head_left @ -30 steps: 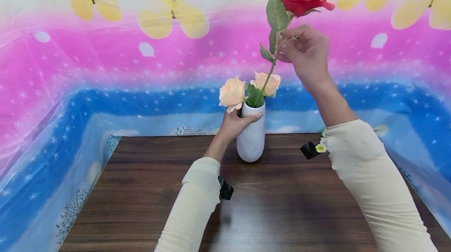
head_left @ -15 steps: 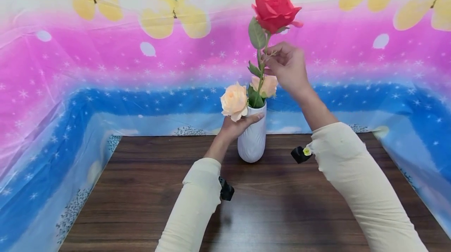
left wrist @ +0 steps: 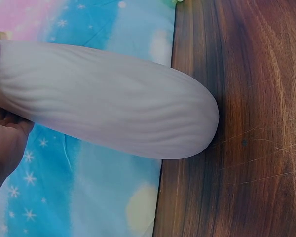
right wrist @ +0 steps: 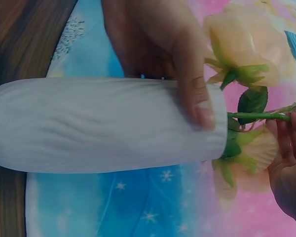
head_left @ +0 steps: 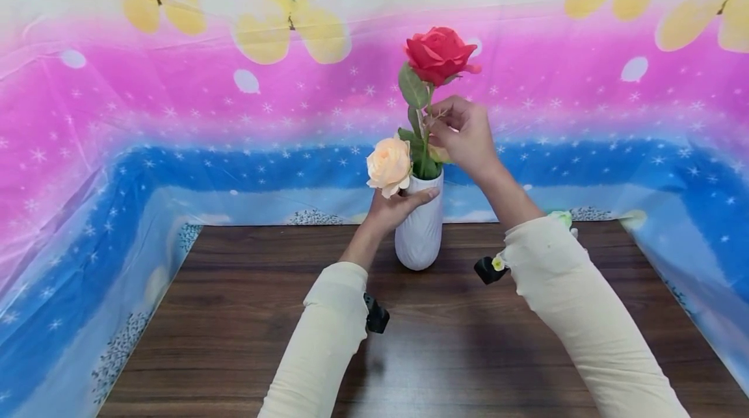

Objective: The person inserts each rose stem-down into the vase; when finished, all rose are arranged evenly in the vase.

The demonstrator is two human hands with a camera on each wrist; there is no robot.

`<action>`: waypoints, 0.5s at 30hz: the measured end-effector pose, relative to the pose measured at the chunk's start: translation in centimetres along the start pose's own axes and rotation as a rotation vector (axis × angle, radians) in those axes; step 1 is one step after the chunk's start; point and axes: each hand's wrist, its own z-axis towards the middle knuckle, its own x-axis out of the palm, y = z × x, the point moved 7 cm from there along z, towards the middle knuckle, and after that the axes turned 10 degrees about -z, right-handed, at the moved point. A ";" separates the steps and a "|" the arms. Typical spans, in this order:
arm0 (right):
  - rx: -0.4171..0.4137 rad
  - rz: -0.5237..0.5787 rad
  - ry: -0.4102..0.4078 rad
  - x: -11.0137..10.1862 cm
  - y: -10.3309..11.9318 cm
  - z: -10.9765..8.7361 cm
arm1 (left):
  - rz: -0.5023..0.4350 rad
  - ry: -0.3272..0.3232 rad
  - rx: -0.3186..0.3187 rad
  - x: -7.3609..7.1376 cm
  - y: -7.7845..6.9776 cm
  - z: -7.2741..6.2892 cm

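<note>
A white ribbed vase (head_left: 419,236) stands upright on the brown wooden table. My left hand (head_left: 391,215) grips it near the rim, its thumb across the front. My right hand (head_left: 468,138) pinches the stem of a red rose (head_left: 440,57) between thumb and fingers. The lower stem (right wrist: 259,116) runs down into the vase mouth, and its end is hidden inside. One peach rose (head_left: 389,164) leans out of the vase on the left. Another peach rose (right wrist: 251,148) is partly covered by my right hand in the head view. The vase body (left wrist: 108,98) fills much of the left wrist view.
Behind the table (head_left: 246,314) hangs a pink and blue printed cloth (head_left: 292,112), which also runs along both sides. A pale green object (head_left: 563,217) peeks out behind my right sleeve near the back edge.
My right hand has moved left and down with the red rose, and its stem now stands more upright, deeper in the vase. The left hand stays on the vase.
</note>
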 end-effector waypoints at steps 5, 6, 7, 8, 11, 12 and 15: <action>0.006 -0.064 0.027 0.5 -1.0 -0.6 | -0.017 -0.005 0.026 0.0 -0.1 0.1; 0.009 -0.072 0.032 0.6 -1.2 -0.6 | -0.022 -0.005 0.028 0.0 -0.1 0.2; 0.010 -0.081 0.035 0.7 -1.4 -0.7 | -0.023 -0.006 0.026 0.0 0.0 0.2; 0.008 -0.098 0.038 0.7 -1.6 -0.8 | -0.022 -0.006 0.028 0.0 0.0 0.2; 0.010 -0.136 0.045 0.8 -1.8 -1.2 | -0.017 -0.006 0.019 0.0 -0.1 0.2; 0.008 -0.151 0.046 0.8 -1.8 -1.2 | -0.010 -0.007 0.013 0.1 -0.1 0.1; 0.022 -0.145 0.048 0.7 -2.0 -1.5 | -0.004 -0.003 0.016 0.1 -0.3 0.0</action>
